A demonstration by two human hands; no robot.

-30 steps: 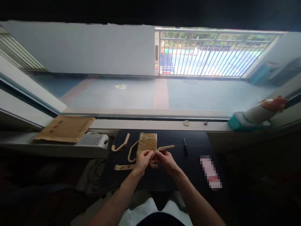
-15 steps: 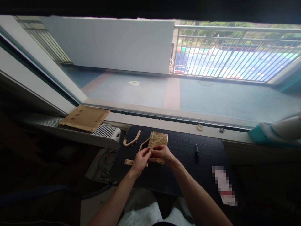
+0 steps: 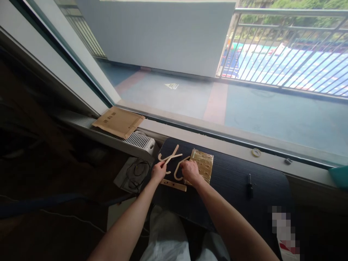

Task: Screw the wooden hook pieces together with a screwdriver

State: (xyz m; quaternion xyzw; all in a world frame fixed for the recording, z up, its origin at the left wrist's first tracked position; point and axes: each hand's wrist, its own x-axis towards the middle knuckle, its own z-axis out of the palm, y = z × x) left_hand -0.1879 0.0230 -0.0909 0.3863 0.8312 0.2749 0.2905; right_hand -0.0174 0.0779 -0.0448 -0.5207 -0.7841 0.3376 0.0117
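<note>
My left hand [image 3: 159,171] is closed around a bent wooden strip [image 3: 177,156] on the left of the black table. That strip lies across a hooked wooden piece [image 3: 161,158]. My right hand [image 3: 190,170] has curled fingers at another hooked wooden piece [image 3: 177,174]; the fingertips are partly hidden. Under and beside the right wrist lies a gold-brown wrapped block [image 3: 205,163] with a dimpled surface. A flat wooden bar with holes [image 3: 175,186] rests near the front edge, below both hands.
A screwdriver [image 3: 249,185] lies on the right of the black table [image 3: 231,203]. A blurred-out item [image 3: 284,228] is at its right corner. On the sill are a tape roll [image 3: 256,152] and a small grey object [image 3: 288,161]. A brown envelope [image 3: 118,121] lies on the radiator [image 3: 141,140].
My hands, together over the block before, have moved apart. The left has carried the bent strip left onto the hooked piece; the right is at another hooked piece. The view has shifted.
</note>
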